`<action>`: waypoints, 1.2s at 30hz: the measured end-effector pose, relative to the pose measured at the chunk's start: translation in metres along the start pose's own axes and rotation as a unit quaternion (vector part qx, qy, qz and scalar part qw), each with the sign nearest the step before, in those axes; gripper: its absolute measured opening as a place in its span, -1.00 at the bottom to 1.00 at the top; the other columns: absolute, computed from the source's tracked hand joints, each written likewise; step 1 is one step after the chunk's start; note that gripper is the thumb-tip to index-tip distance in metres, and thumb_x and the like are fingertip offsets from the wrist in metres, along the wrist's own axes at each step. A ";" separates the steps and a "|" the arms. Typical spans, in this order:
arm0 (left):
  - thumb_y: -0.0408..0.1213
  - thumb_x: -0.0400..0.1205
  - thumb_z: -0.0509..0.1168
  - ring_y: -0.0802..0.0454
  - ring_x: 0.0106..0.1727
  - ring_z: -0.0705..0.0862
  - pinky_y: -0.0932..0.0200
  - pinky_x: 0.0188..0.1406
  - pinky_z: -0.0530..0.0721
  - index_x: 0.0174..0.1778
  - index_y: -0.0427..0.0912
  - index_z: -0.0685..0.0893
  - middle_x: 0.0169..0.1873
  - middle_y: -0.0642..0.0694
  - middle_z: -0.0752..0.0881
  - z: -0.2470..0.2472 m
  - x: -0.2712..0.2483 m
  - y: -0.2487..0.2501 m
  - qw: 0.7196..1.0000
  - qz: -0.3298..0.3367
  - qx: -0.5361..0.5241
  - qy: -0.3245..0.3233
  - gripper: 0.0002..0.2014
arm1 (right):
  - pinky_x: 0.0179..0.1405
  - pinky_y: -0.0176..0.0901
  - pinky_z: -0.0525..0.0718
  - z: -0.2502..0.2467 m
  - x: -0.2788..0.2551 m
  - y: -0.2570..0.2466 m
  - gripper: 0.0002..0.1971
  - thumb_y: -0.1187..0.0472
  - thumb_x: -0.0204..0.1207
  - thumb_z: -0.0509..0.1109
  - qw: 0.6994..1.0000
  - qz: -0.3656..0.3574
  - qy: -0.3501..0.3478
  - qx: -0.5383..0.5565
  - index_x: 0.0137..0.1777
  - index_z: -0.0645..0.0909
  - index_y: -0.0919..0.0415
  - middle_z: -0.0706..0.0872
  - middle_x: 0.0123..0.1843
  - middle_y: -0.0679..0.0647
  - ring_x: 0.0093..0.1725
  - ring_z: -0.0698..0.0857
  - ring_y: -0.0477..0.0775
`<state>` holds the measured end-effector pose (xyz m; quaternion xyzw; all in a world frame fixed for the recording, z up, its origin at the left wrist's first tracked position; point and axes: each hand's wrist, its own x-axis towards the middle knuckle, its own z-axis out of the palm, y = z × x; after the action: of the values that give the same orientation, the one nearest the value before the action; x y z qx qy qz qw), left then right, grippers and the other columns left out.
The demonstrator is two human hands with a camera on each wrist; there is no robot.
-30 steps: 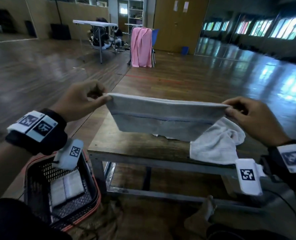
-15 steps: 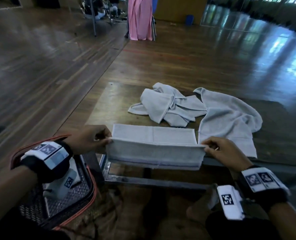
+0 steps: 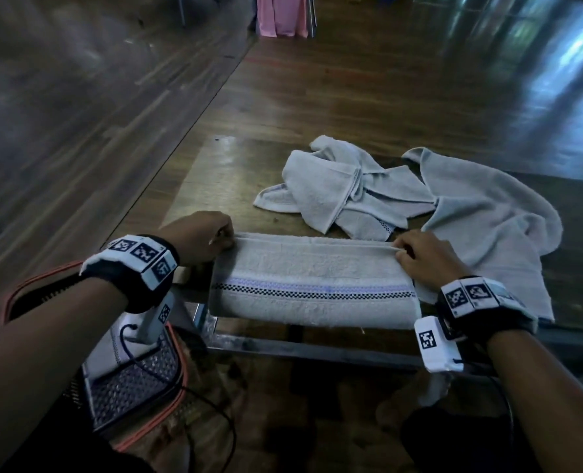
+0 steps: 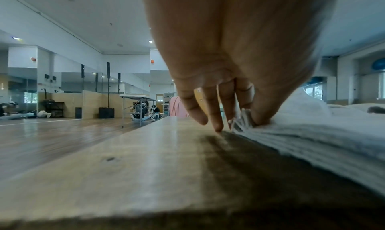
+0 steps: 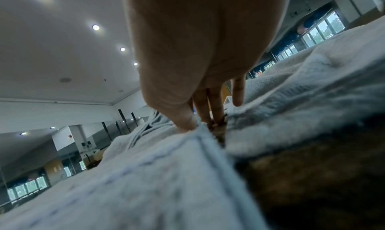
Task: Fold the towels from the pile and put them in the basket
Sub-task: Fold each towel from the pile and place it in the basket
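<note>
Grey folded towel (image 3: 312, 288) overhangs the table (image 3: 215, 172) edge; both hands (image 3: 198, 240) (image 3: 426, 257) pinch its far corners, and letting go unevenly could slide it off.

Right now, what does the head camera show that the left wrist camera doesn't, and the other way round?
Only the head view shows the right hand pinching the folded towel, the striped band, two unfolded towels behind, and the basket down left. Only the left wrist view shows the towel's stacked layers edge-on and fingertips touching the table. Both show the left hand pinching the towel's corner.
</note>
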<state>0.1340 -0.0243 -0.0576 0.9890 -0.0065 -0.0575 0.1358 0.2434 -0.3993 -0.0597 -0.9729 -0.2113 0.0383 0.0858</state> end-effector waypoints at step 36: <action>0.18 0.51 0.05 0.05 -0.04 0.55 0.09 0.12 0.37 -0.21 -0.01 0.60 -0.17 0.06 0.61 0.005 -0.050 0.043 0.987 0.068 0.058 0.136 -0.63 | -0.04 -0.10 0.29 0.002 -0.054 -0.015 -0.91 0.12 0.33 0.50 0.980 -0.104 0.171 0.008 -0.23 0.64 0.05 0.68 -0.15 0.00 -0.06 0.61 0.09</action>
<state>0.0841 -0.0659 -0.0450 0.9911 -0.0589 0.0870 0.0818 0.1880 -0.4077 -0.0566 -0.9368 -0.2935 -0.1365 0.1326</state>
